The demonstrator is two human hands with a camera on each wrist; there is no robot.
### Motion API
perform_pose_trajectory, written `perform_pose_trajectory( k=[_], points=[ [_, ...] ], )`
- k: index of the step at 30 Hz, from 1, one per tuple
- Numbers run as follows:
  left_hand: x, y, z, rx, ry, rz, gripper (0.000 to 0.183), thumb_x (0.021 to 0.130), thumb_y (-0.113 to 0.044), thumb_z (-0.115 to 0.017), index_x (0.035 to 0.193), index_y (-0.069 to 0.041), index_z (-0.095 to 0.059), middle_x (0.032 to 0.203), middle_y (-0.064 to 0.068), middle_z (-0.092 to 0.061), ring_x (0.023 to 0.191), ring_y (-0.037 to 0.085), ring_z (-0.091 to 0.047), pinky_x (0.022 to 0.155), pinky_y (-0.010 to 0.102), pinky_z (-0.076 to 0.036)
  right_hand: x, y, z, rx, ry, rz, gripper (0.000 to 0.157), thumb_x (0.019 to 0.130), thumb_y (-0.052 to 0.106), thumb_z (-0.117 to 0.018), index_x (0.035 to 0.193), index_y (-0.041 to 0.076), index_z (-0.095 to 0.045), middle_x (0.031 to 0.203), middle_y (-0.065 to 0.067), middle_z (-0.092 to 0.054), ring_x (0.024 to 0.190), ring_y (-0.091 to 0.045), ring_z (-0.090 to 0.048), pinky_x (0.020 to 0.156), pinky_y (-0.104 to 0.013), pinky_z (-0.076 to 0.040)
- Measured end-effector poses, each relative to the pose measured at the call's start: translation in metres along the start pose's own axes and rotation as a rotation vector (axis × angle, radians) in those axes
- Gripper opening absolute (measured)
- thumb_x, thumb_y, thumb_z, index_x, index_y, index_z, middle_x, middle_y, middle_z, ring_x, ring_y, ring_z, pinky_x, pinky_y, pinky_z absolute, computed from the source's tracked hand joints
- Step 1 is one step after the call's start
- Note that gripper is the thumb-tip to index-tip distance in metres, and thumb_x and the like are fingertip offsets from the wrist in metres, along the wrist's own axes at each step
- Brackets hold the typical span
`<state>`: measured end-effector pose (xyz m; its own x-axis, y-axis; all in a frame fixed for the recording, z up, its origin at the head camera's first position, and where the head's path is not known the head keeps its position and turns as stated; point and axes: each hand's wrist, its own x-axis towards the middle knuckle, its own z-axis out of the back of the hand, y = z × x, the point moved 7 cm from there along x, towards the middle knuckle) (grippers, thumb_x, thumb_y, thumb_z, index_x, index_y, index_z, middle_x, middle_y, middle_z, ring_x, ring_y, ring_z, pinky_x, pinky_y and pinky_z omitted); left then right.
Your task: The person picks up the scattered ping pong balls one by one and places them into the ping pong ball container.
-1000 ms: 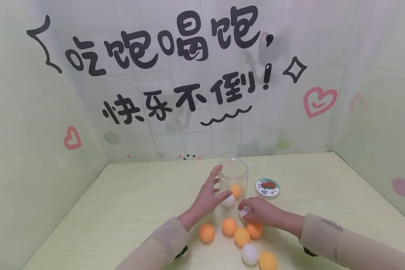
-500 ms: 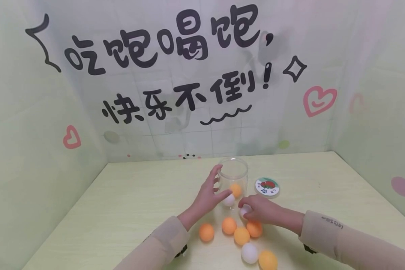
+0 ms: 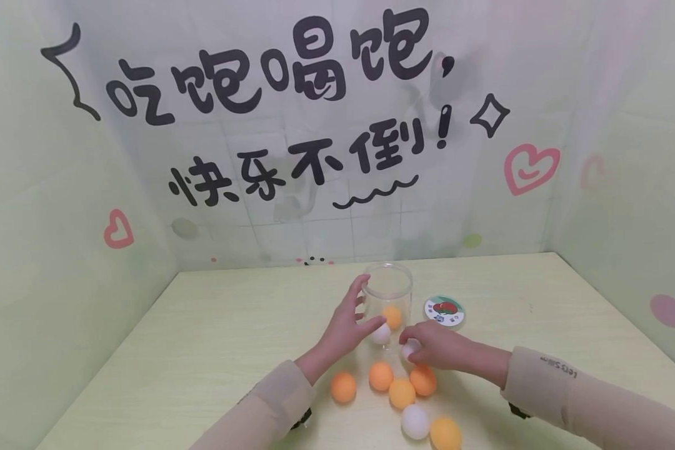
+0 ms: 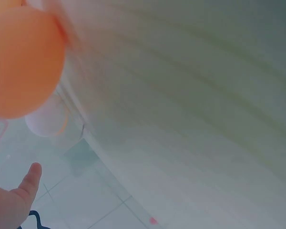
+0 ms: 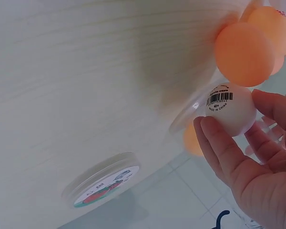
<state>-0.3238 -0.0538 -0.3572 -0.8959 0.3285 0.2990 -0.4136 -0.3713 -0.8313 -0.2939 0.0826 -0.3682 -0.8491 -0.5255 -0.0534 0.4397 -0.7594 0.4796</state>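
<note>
A clear plastic jar point(image 3: 389, 289) stands upright on the table, with an orange ping-pong ball point(image 3: 392, 317) and a white one point(image 3: 380, 334) inside. My left hand point(image 3: 344, 328) holds the jar from its left side, thumb across the front and fingers round the back. Between thumb and fingertips, my right hand point(image 3: 440, 347) pinches a white ping-pong ball point(image 5: 231, 110) just in front of the jar's right side. Printed text and a barcode show on that ball in the right wrist view. Close in front of it sits an orange ball point(image 3: 424, 380).
Several loose balls lie nearer me: orange balls point(image 3: 380, 376), point(image 3: 344, 387) and a white ball point(image 3: 415, 422) among them. Right of the jar lies its round lid point(image 3: 444, 310) with a printed label. A patterned curtain point(image 3: 315, 237) hangs behind the table point(image 3: 247, 312).
The right hand, with the white ball pinched in it, has shifted slightly up and to the right. The left hand keeps its hold on the jar.
</note>
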Motion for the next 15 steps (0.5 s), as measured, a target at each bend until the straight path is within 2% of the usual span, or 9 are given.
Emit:
perform_pose_trajectory(
  k=[11, 15],
  points=[
    [-0.001, -0.001, 0.0, -0.001, 0.003, 0.0, 0.075, 0.082, -0.017, -0.069, 0.14, -0.023, -0.023, 0.146, 0.008, -0.029, 0.124, 0.035, -0.042, 0.094, 0.045, -0.045, -0.003, 0.007, 0.012, -0.089, -0.023, 0.111, 0.023, 0.075, 0.006, -0.069, 0.097, 0.002, -0.065, 0.087, -0.002, -0.065, 0.074, -0.013, -0.053, 0.069, -0.028, -0.048],
    [-0.001, -0.001, 0.0, -0.005, 0.002, -0.003, 0.075, 0.082, -0.017, -0.069, 0.141, -0.023, -0.023, 0.147, 0.008, -0.029, 0.124, 0.036, -0.042, 0.094, 0.044, -0.045, -0.004, 0.009, 0.016, -0.092, -0.018, 0.119, 0.023, 0.075, 0.006, -0.069, 0.097, 0.002, -0.065, 0.087, -0.002, -0.065, 0.074, -0.012, -0.053, 0.069, -0.026, -0.048]
  ],
)
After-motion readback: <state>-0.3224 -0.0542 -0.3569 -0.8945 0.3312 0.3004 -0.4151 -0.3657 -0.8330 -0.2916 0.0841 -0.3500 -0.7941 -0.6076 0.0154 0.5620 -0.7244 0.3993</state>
